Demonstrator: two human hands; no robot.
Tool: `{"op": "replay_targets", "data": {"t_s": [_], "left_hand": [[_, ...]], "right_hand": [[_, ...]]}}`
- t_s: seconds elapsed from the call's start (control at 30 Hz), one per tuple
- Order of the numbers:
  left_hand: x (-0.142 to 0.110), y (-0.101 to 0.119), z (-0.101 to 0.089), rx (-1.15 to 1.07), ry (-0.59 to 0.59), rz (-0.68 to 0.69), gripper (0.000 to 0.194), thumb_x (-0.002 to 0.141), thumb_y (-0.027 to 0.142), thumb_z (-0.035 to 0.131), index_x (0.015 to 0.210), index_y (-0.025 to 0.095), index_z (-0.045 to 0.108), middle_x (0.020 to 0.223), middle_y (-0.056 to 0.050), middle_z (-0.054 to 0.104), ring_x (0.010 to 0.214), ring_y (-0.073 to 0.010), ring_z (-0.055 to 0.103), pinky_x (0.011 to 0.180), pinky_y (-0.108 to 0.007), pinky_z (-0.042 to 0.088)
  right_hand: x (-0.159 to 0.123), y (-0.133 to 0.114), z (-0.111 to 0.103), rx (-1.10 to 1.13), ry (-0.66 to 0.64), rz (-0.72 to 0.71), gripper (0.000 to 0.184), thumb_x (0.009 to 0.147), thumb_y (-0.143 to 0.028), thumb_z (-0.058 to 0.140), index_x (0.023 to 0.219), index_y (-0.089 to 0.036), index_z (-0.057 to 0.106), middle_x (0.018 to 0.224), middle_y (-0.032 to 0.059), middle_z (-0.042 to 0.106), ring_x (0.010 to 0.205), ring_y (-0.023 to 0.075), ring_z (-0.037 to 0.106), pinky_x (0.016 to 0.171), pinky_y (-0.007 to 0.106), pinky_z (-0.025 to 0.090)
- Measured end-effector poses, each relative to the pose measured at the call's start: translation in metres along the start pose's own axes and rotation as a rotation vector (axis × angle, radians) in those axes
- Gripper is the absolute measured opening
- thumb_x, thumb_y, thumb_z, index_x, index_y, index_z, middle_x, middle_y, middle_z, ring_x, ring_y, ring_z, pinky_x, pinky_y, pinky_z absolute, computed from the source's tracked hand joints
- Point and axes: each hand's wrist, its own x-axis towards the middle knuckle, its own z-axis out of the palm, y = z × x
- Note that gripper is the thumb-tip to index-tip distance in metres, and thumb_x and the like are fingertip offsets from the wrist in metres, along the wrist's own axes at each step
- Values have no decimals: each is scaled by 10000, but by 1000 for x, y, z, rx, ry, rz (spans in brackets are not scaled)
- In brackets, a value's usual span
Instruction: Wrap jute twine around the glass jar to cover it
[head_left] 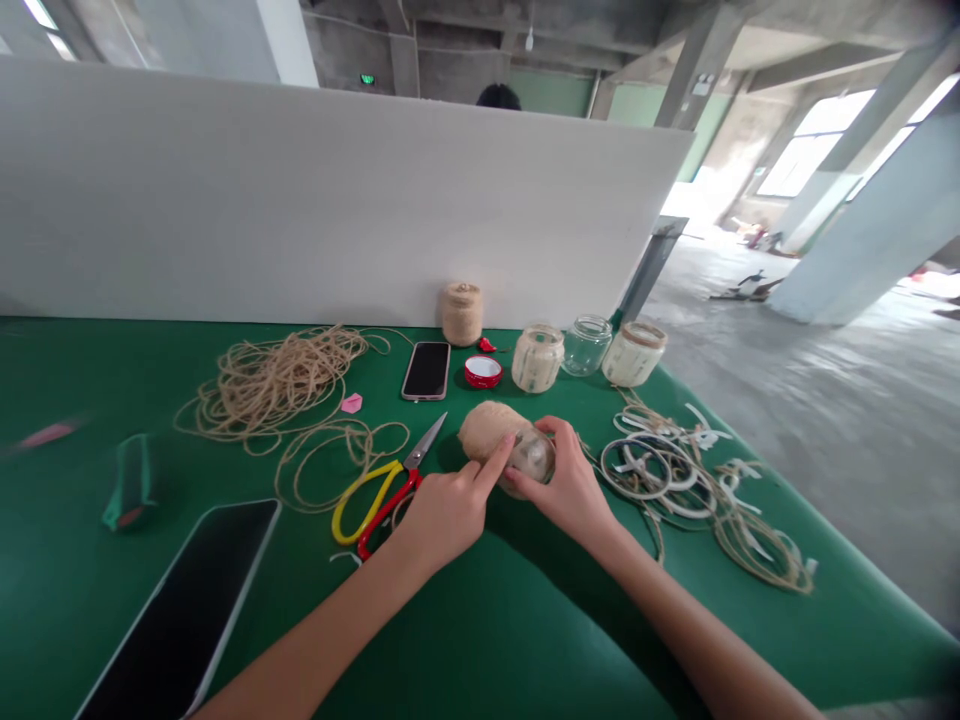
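A clear glass jar wrapped in tan jute twine [529, 452] is gripped between both hands, with its bare glass end turned toward the right hand. The left hand [446, 515] is closed around the twine-covered side, its index finger [499, 465] stretched out and pressed along the jar. The right hand [562, 482] is curved over the glass end, with its fingers [544, 428] hooked across the top. Both forearms are angled in from the bottom of the view.

To the left of the jar, steel scissors with yellow and red loop handles [382, 510] are laid on a green tabletop [525, 630], with a loose coil of tan twine [277, 385] beyond them. Behind the jar stand a spool of jute twine [461, 313] and a round red lid [483, 372]. To its right, a tangle of white strips and twine [667, 480] is spread.
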Motion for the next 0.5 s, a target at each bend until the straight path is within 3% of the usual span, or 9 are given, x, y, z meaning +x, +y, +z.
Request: {"op": "replay_targets", "data": {"t_s": [0.13, 0.27, 0.33, 0.43, 0.5], "left_hand": [[0, 0, 1, 8, -14, 2, 702, 793, 61, 297, 1409, 183, -17, 734, -3, 549, 492, -118, 495, 440, -205, 369], [-1, 1, 3, 13, -11, 3, 711, 788, 60, 299, 1408, 184, -24, 724, -3, 542, 495, -120, 496, 445, -207, 375], [-1, 1, 4, 15, -12, 3, 710, 793, 63, 295, 1407, 182, -41, 728, -4, 544, 492, -124, 497, 438, -208, 372], [-1, 2, 4, 19, -26, -9, 707, 798, 77, 305, 1407, 186, -38, 726, -5, 547, 495, -122, 504, 443, -204, 372], [-1, 2, 4, 17, -29, -14, 708, 797, 84, 313, 1407, 184, -31, 728, -6, 549, 499, -126, 509, 448, -209, 377]], "right_hand": [[3, 5, 1, 57, -14, 86, 429, 758, -455, 532, 1081, -214, 385, 1034, 67, 527, 920, 213, 547, 780, 361, 467], [1, 5, -2, -89, -49, 55, 461, 829, -470, 416, 1203, -214, 332, 1151, 99, 510, 1009, 257, 539, 802, 414, 461], [1, 4, -5, -177, -29, -23, 558, 803, -514, 439, 1249, -206, 307, 1228, 122, 456, 1085, 285, 493, 845, 449, 441], [2, 3, -8, -251, 37, -167, 812, 655, -600, 577, 1283, -180, 282, 1310, 157, 342, 1192, 324, 379, 929, 489, 382], [2, 2, -9, -274, 22, -237, 853, 592, -572, 640, 1276, -190, 303, 1292, 150, 342, 1180, 327, 379, 938, 493, 377]]}}
